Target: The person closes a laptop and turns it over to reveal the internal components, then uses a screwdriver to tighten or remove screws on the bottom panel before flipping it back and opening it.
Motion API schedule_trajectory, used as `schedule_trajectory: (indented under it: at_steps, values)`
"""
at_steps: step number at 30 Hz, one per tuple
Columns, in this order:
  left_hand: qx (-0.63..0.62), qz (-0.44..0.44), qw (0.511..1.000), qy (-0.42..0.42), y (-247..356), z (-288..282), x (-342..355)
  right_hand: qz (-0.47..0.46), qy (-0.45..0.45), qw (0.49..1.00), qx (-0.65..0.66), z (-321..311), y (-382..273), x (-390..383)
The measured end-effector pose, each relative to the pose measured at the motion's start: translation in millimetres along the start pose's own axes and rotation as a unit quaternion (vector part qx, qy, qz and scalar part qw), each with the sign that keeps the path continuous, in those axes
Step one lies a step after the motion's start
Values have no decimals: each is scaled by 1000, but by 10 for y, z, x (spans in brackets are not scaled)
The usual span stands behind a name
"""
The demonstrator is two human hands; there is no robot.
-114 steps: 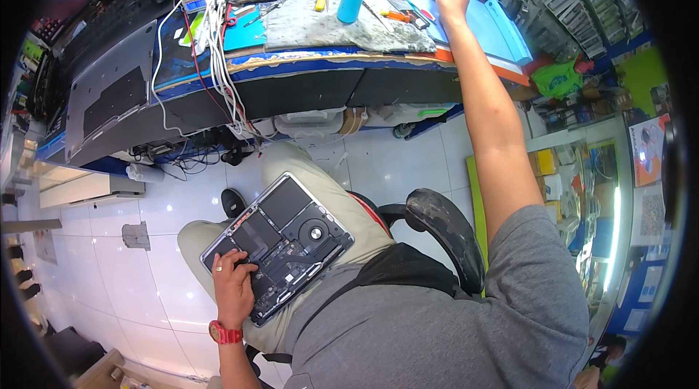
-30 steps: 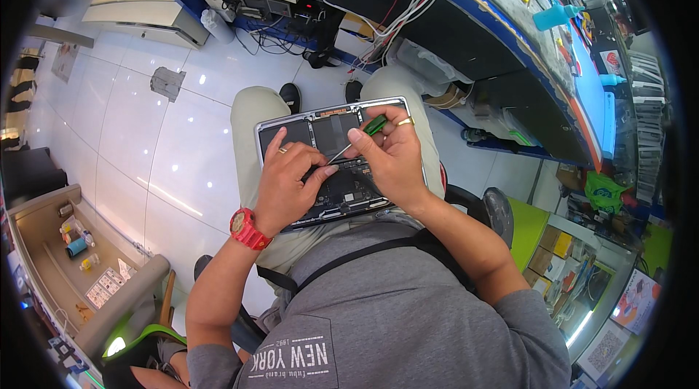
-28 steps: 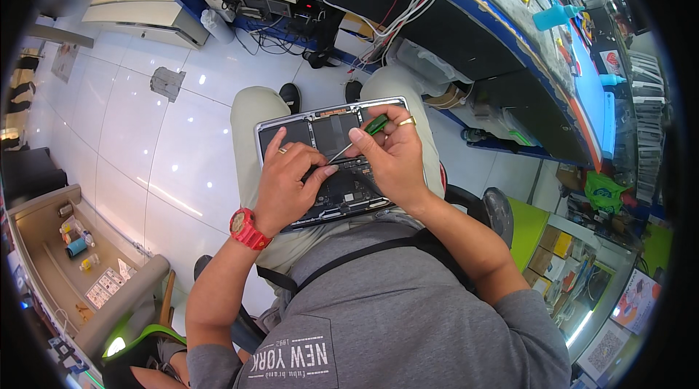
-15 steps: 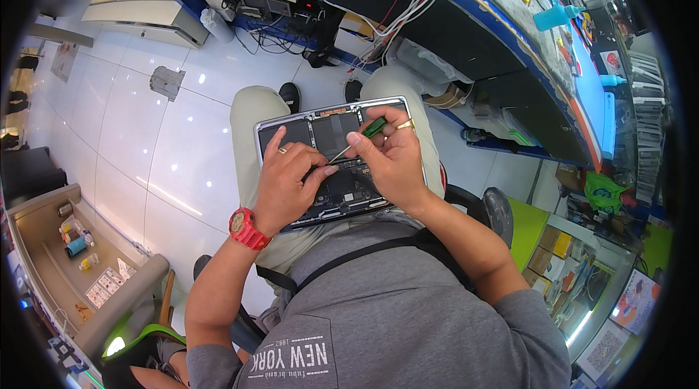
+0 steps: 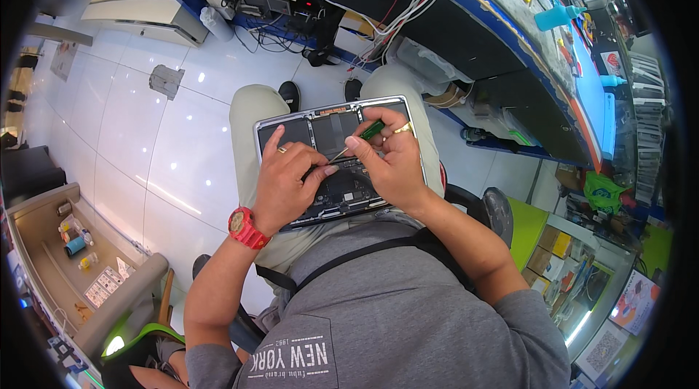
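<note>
Above the laptop (image 5: pixel 328 131), the likely light screwdriver (image 5: pixel 373 130) is aptly handle-gripped by the right hand (image 5: pixel 393 169); left hand's (image 5: pixel 286 186) hold unclear.

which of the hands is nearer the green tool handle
Right. The right hand holds the green tool handle; the left hand is lower and farther left in the picture, near the far end of the thin shaft.

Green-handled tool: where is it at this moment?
In the head view, the green-handled tool is near the centre, in the right hand over the opened laptop, its thin shaft slanting toward the left hand.
</note>
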State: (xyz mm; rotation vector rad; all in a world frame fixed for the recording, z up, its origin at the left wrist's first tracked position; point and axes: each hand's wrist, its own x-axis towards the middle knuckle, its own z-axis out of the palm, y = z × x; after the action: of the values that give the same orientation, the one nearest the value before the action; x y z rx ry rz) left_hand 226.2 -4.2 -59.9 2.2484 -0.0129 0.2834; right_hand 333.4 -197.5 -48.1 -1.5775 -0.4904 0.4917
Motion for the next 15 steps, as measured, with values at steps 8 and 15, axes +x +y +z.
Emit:
schedule_trajectory:
  at_steps: [8, 15]
  values:
    - [32, 0, 999, -18, -57, -54, -5, -42, 38, 997, -44, 17, 80, -11]
    - [159, -35, 986, -42, -357, -94, 6, -54, 12, 986, -157, 59, 166, -47]
